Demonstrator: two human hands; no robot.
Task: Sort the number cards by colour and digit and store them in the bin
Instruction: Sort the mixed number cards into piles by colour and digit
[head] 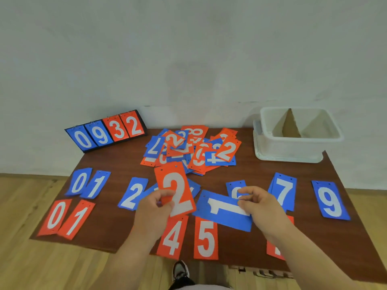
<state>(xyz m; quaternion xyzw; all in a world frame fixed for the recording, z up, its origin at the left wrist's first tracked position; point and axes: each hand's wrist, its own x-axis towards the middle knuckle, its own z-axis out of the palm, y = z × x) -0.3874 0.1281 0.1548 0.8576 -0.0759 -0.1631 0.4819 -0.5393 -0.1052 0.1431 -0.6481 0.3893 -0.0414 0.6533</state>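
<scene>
My left hand [154, 208] pinches a red 2 card [176, 189] upright above the table's middle. My right hand [259, 206] pinches a blue 1 card [222, 210] lying sideways. Blue cards lie in a far row: 0 [79, 182], 1 [96, 185], 2 [133, 194], 7 [283, 191], 9 [329, 200]. Red cards lie in a near row: 0 [54, 217], 1 [77, 219], 4 [173, 237], 5 [206, 239]. An unsorted heap of red and blue cards [192, 149] lies behind them. The white bin [293, 147] with cardboard dividers stands at the back right.
A flip scoreboard [106, 132] showing 0 9 3 2 leans at the back left corner. The brown table [251, 170] stands against a white wall. Another red card [275, 251] shows partly under my right forearm. My shoe [180, 271] is on the wooden floor.
</scene>
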